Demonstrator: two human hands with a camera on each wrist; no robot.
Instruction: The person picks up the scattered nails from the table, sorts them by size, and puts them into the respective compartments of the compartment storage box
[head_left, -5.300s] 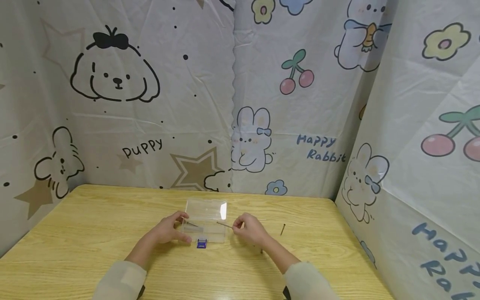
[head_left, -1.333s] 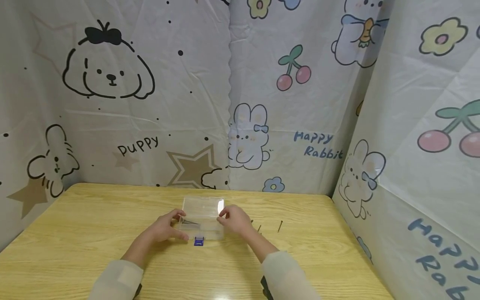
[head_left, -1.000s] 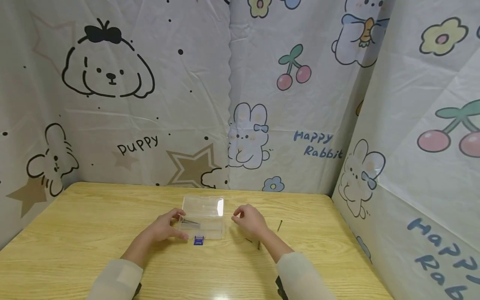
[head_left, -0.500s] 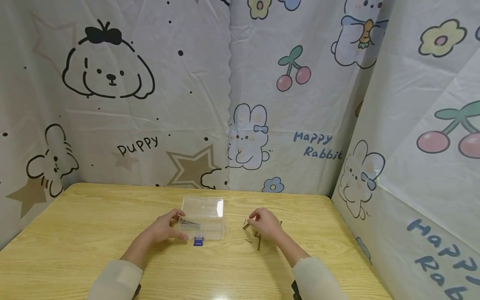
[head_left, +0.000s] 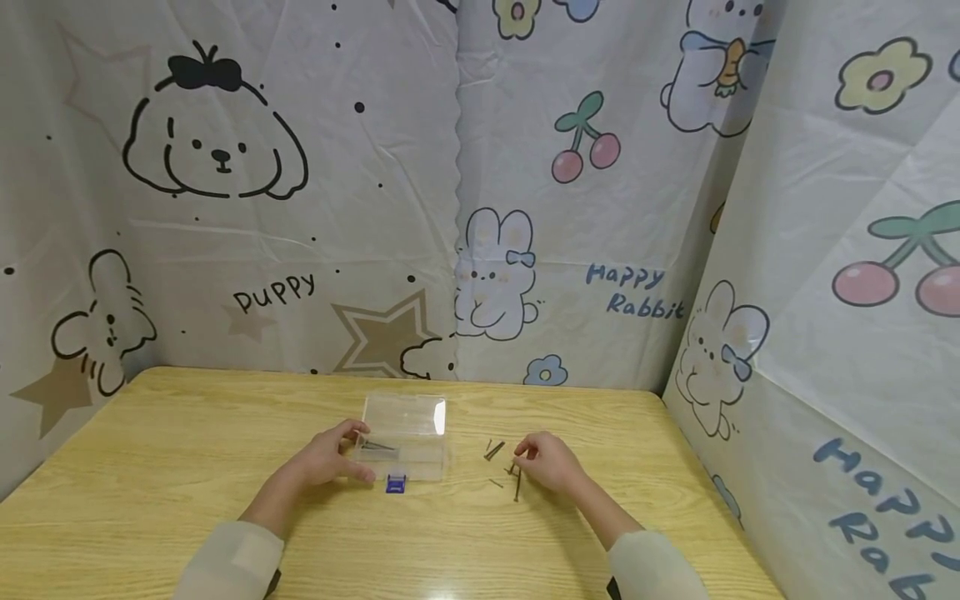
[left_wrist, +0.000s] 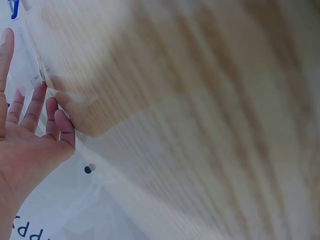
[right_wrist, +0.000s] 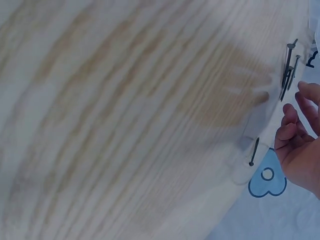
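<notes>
A clear plastic storage box (head_left: 422,468) with a blue latch (head_left: 396,484) stands with its lid (head_left: 405,414) raised at the back. Inside, toward the left, lie nails (head_left: 378,446). My left hand (head_left: 327,455) holds the box by its left end, thumb at the front corner and fingers at the rear. To the right of the box, several loose nails (head_left: 494,451) are scattered on the table. My right hand (head_left: 551,463) hovers at their right side, loosely bent fingertips close over a long nail (head_left: 517,485); the right wrist view shows nothing between its fingers (right_wrist: 309,90).
The wood-grain table (head_left: 360,550) reaches back to a hanging cloth (head_left: 375,208) printed with cartoon animals. A second cloth (head_left: 847,400) hangs along the right side. One nail (right_wrist: 255,151) lies apart from the others in the right wrist view.
A nail that my right hand held about five seconds ago is out of its fingers. That hand has moved from the box's right side rightward to the loose nails. My left hand stays at the box.
</notes>
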